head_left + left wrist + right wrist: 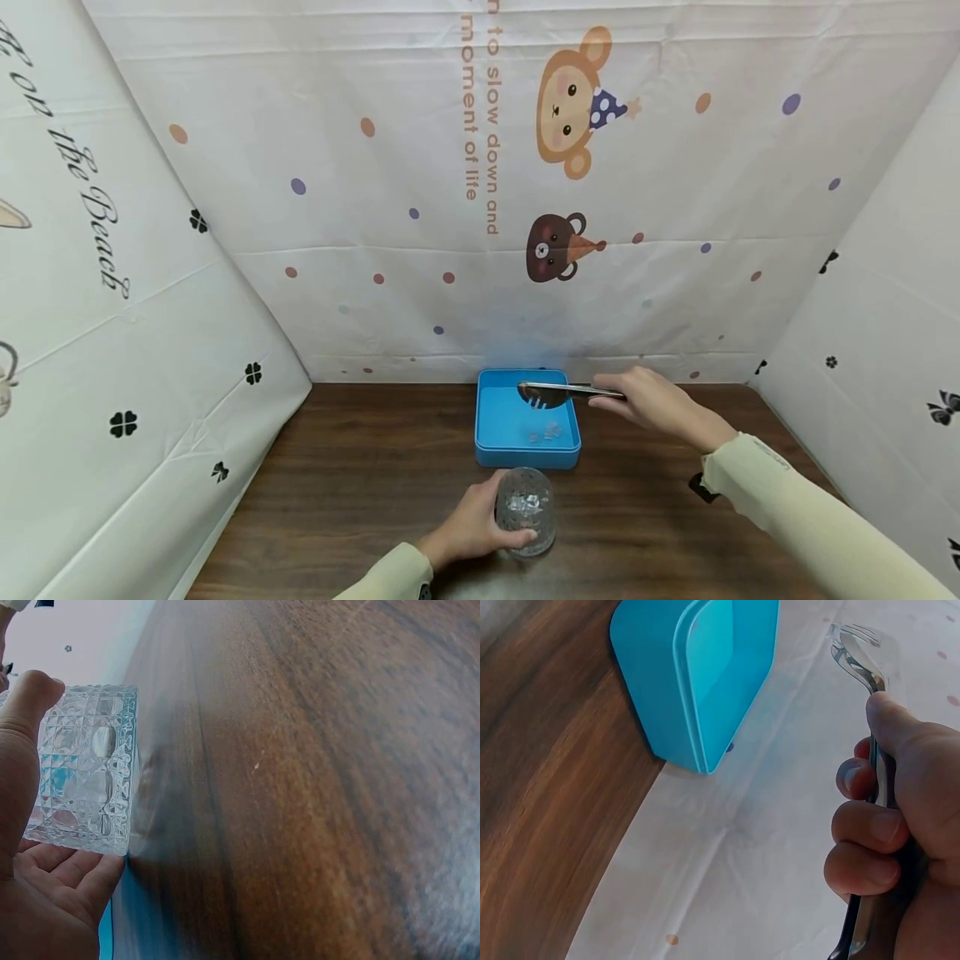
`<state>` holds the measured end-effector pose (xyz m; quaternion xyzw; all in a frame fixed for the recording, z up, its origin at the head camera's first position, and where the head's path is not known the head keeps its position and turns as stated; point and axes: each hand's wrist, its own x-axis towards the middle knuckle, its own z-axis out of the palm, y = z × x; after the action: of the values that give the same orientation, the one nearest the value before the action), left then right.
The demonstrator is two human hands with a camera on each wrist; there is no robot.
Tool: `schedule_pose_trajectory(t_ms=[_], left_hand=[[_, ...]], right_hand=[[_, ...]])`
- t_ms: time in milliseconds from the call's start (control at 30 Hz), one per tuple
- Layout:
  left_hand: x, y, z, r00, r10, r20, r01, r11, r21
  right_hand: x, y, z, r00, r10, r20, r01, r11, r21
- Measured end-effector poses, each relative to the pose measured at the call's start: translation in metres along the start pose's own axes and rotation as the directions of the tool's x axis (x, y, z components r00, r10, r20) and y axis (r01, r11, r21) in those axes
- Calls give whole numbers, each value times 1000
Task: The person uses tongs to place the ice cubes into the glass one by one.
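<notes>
My left hand [474, 518] grips a clear patterned glass [527, 500] from its left side, with the thumb across the front. In the left wrist view the fingers [71, 874] lie along the glass [90, 772], which stands on the table. My right hand [648, 402] holds metal tongs [581, 389] with its fingers curled round the handle. One end of the tongs [866, 667] is pronged like a fork. Whether the tips hold a clear piece is hard to tell. Below the tips is a blue box [527, 458] with several small clear pieces [552, 430] inside.
The brown wooden table [375, 467] runs back to a white printed cloth [420, 317] hanging as a wall. Similar cloth stands at the left and right sides. The blue box [656, 675] sits near the table's back edge, just beyond the glass.
</notes>
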<state>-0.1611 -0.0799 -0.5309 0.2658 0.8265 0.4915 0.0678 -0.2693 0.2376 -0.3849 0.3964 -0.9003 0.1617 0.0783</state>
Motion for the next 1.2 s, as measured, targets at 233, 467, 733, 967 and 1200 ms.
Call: schedule_pose_trajectory(t_ms=[233,467,733,967,1200], left_hand=[[-1,0,-1,1000,10,4,-10,1000,-4],[0,-1,0,1000,-4,4,4,1000,7],[0,-2,0,999,30,-13,-30,999,40],[0,-1,0,1000,10,-9,-9,999,34],[0,0,0,1000,-3,-4,3,1000,27]], right_hand=[[-9,-13,-3,1000,-28,14,28,999,22],[-22,-33,-3,996,-90,7,90,995,40],[-33,-51,3,988,-156,13,153,983,104],[-38,-56,8,988,-150,25,147,985,95],[-39,-57,13,987,-157,16,154,982,107]])
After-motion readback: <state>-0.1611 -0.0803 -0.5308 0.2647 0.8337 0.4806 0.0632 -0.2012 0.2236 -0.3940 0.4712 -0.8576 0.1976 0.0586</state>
